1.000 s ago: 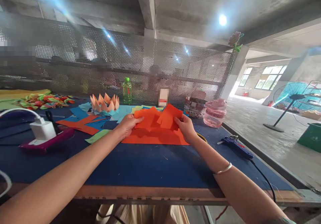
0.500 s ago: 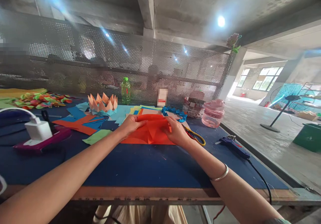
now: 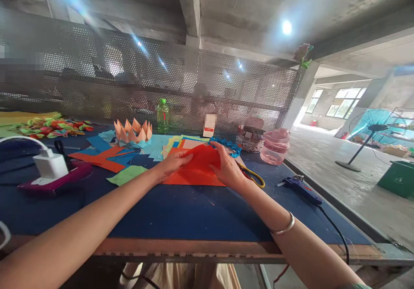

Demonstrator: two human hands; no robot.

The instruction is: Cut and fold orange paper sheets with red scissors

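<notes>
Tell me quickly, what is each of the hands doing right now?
Left hand: closed on the orange paper sheet, pinching its left side.
Right hand: closed on the same sheet, gripping its right edge.

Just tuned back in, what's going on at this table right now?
A person is working bare-handed at a blue table. The left grip and right grip both hold an orange paper, which looks partly raised off another orange sheet lying flat. Yellow-handled scissors lie just right of the right grip, and a glue gun lies farther right. More paper pieces lie to the left.
</notes>
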